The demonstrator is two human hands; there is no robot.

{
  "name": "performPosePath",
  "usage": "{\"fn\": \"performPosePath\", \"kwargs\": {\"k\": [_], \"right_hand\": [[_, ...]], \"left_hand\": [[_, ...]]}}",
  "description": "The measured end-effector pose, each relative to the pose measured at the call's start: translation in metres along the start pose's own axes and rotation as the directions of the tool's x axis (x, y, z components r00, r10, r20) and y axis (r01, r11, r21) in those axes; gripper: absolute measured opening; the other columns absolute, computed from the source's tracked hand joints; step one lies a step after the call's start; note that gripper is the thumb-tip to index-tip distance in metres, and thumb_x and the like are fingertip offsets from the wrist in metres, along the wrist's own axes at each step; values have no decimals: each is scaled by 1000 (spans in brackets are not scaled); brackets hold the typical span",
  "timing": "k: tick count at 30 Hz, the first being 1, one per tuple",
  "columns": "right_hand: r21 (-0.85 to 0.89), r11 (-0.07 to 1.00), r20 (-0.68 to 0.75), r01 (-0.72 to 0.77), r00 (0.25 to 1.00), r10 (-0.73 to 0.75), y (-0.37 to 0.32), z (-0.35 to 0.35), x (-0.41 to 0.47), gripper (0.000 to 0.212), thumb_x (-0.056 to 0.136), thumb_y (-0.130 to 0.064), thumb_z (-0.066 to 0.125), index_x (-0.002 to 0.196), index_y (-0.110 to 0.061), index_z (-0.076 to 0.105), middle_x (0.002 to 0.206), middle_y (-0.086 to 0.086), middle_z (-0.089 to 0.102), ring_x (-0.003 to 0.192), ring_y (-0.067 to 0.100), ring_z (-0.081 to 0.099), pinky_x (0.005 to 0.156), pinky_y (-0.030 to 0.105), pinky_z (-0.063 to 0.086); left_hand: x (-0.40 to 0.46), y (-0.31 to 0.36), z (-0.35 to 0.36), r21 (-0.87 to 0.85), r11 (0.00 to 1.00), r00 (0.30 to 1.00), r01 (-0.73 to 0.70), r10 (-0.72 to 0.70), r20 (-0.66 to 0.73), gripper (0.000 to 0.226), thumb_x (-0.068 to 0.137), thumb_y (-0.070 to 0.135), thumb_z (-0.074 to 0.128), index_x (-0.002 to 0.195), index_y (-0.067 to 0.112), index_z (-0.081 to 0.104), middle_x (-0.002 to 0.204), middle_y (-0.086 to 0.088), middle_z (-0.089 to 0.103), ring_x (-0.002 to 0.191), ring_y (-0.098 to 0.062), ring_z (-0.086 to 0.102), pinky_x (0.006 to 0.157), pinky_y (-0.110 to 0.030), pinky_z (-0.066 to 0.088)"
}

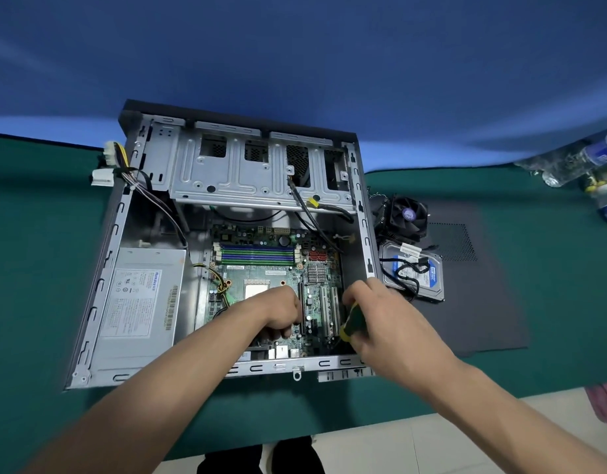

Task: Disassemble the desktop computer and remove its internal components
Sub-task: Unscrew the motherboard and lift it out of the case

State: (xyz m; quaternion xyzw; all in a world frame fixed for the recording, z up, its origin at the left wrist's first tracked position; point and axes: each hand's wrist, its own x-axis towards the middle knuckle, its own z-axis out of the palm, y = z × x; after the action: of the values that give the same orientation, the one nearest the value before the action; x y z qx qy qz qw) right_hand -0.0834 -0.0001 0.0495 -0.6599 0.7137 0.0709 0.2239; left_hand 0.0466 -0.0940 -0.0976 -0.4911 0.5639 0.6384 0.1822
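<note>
Screwdriver (354, 323) in right hand (380, 323), seemingly.

PSU (137, 302) left of mobo (278, 265) in case (363, 227); HDD (416, 271) outside right.

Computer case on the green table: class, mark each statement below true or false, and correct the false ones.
1. The right hand grips a screwdriver with a green and yellow handle. True.
2. The hard drive is still mounted inside the computer case. False: it lies outside, on the dark side panel to the right of the case.
3. The power supply sits inside the case, on its left side. True.
4. The cooler fan is fixed over the processor on the motherboard. False: it lies outside the case, beyond the hard drive.
5. The left hand rests down on the motherboard. True.
</note>
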Motion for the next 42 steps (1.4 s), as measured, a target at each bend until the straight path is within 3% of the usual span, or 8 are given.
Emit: {"fn": "performPosePath", "kwargs": {"k": [14, 17, 21, 25, 28, 32, 37, 42], "right_hand": [[-74, 996, 18, 40, 999, -39, 0, -3, 3, 18, 92, -30, 45, 108, -23, 42, 109, -6, 45, 96, 23, 52, 69, 30, 34], [-53, 999, 16, 6, 1000, -5, 0, -6, 5, 24, 96, -46, 39, 103, -24, 45, 103, -7, 49, 91, 23, 56, 70, 32, 40], [-6, 1000, 58, 22, 998, -22, 5, -7, 8, 17, 88, -26, 49, 104, -25, 42, 106, -7, 47, 91, 21, 50, 71, 32, 38], [-35, 999, 39, -5, 999, 6, 5, -9, 8, 19, 89, -46, 47, 95, -30, 39, 100, -9, 48, 75, 20, 48, 64, 33, 33], [12, 999, 26, 36, 999, -36, 7, -6, 7, 9, 93, -34, 44, 95, -27, 38, 101, -8, 49, 86, 21, 52, 71, 34, 37], [-48, 999, 13, 26, 1000, -25, 5, -5, 5, 17, 92, -44, 43, 98, -32, 33, 101, -10, 43, 82, 15, 45, 65, 29, 31], [-3, 1000, 71, 18, 997, -18, 5, -7, 6, 22, 86, -29, 48, 100, -33, 31, 105, -11, 43, 83, 17, 45, 66, 30, 36], [-2, 1000, 54, 20, 998, -20, 4, -9, 6, 11, 93, -44, 39, 94, -35, 33, 101, -11, 47, 77, 14, 46, 64, 30, 31]], "left_hand": [[-3, 4, 1, 59, 997, 999, -44, 44, 5, 23, 98, 6, 40, 89, 14, 59, 77, -14, 62, 48, -19, 46, 45, -26, 39], [-2, 5, 3, 87, 993, 997, -81, 81, 3, 20, 97, 7, 42, 91, 15, 60, 71, -10, 63, 49, -17, 50, 49, -28, 42], [-2, 9, 11, 252, 942, 975, -222, 206, 88, 16, 93, 10, 50, 97, 10, 65, 68, -3, 64, 46, -5, 50, 50, -19, 36], [-4, 17, 20, 576, 721, 923, -385, 318, 218, 10, 89, 16, 54, 95, 14, 62, 80, -1, 63, 69, -17, 55, 54, -24, 37], [-1, 19, 20, 778, 444, 863, -445, 446, 238, 17, 86, 24, 57, 97, 13, 64, 81, -3, 63, 74, -20, 58, 63, -27, 42], [9, 16, 22, 800, 239, 717, -551, 626, 306, 21, 79, 19, 58, 96, 10, 66, 103, -4, 60, 97, -16, 52, 76, -22, 36], [22, 3, 33, 744, 281, 666, -606, 691, 281, 17, 82, 21, 59, 97, 17, 65, 115, 1, 43, 93, -9, 30, 89, -19, 25], [31, -3, 39, 702, 409, 715, -583, 668, 205, 29, 80, 17, 61, 109, 14, 59, 113, 0, 45, 108, -14, 40, 103, -29, 31]]}}
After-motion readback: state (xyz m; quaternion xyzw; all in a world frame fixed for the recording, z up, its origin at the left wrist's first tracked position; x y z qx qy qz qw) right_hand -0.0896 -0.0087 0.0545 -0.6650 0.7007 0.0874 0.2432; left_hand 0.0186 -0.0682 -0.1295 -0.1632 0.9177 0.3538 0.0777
